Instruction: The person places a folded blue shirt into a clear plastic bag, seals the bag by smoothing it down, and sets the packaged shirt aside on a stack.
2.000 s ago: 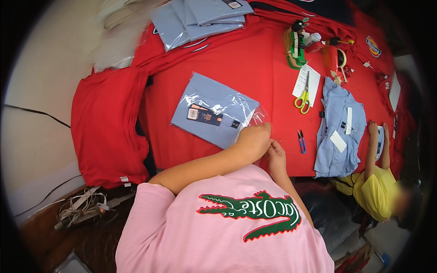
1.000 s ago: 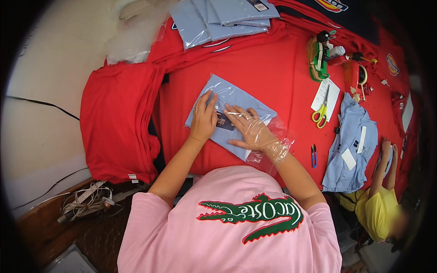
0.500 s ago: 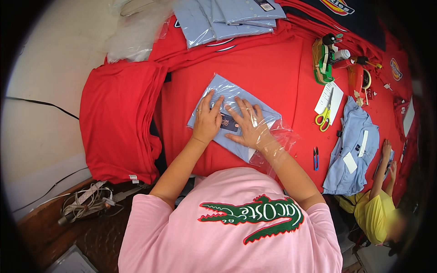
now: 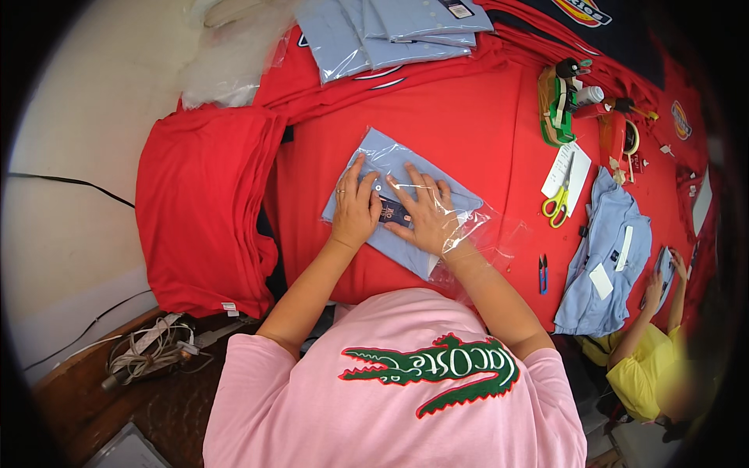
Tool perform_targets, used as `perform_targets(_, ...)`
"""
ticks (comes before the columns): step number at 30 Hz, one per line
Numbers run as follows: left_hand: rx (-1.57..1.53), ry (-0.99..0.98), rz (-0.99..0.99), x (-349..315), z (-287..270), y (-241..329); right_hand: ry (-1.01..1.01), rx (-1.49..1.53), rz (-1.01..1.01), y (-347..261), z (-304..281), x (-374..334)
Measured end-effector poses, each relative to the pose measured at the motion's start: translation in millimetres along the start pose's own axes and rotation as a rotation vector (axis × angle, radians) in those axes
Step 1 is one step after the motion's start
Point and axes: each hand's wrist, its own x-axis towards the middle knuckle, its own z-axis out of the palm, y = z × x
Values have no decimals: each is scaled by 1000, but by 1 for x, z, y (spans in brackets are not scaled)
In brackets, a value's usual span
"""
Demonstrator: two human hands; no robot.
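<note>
A folded light-blue shirt (image 4: 402,251) lies at a slant on the red cloth, partly in a clear plastic bag (image 4: 488,226). My left hand (image 4: 356,207) rests on the shirt's left part, fingers stretched out. On its right part lies my right hand (image 4: 427,209), palm down with fingers spread. Loose plastic runs over my right wrist, so that hand seems to be inside the bag's mouth. Between my hands shows a dark navy tag (image 4: 395,210) on the shirt.
Bagged blue shirts (image 4: 390,39) lie at the far side, near clear bags (image 4: 230,66). Folded red cloth (image 4: 203,203) is stacked at left. Yellow scissors (image 4: 557,204), thread snips (image 4: 543,273), a green tape dispenser (image 4: 555,113) and another blue shirt (image 4: 605,257) lie right. A co-worker in yellow (image 4: 640,374) works beyond.
My hands stay nearly in place on the shirt, with only slight finger shifts. At the right, the co-worker's hands have moved and now hold up a blue piece.
</note>
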Motion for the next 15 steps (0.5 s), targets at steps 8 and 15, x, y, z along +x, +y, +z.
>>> perform_targets(8,173,-83,-3,5,1,5,-26,-6,44,1,0,2)
perform_targets(15,206,-137,14,8,2,7,-45,116,61,24,-13,-20)
